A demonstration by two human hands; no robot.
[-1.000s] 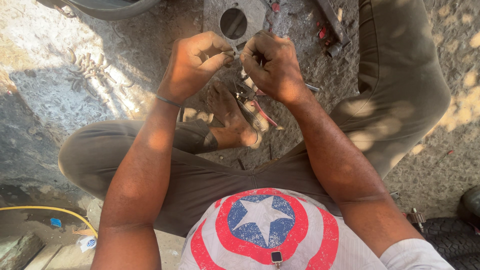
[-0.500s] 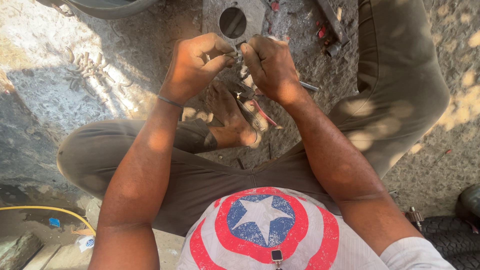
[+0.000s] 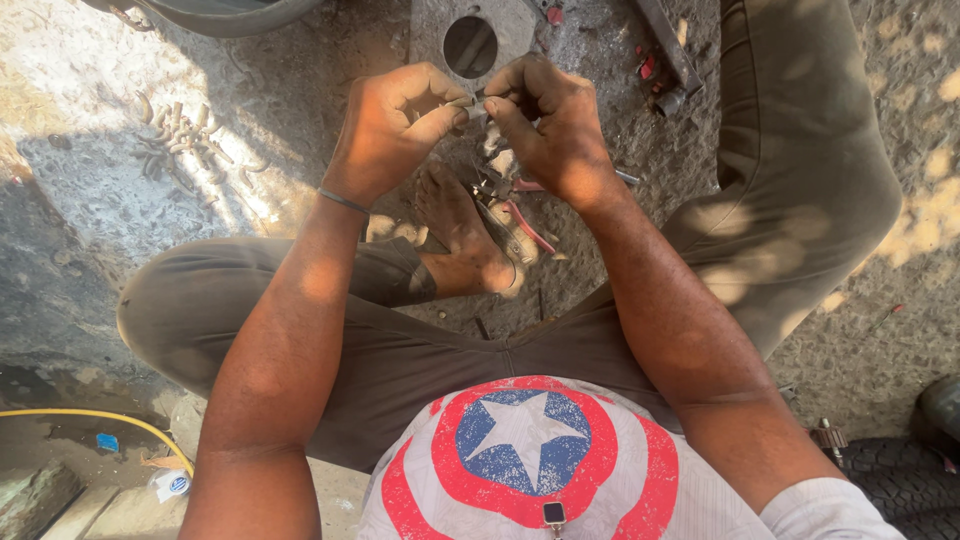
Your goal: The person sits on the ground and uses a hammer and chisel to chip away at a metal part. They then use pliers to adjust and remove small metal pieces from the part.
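Two hands meet above a bare foot [image 3: 462, 225]: small metal part [image 3: 474, 108] pinched between them. Left hand [image 3: 392, 130] and right hand [image 3: 555, 125] both curled tight, fingertips [image 3: 455, 117] gripping it.

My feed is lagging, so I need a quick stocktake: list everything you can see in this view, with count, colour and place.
small metal part: one, grey, pinched between both hands' fingertips
metal plate: one, grey with a round hole, on the ground above the hands
pliers: one, red handles, on the ground beside the bare foot
metal bar: one, dark, top right on the ground
basin: one, dark, rim at top left
hose: one, yellow, bottom left
tyre: one, black, bottom right
bare foot: one, tucked under the hands
left hand: thin wristband, gripping the part
right hand: gripping the part from the other side
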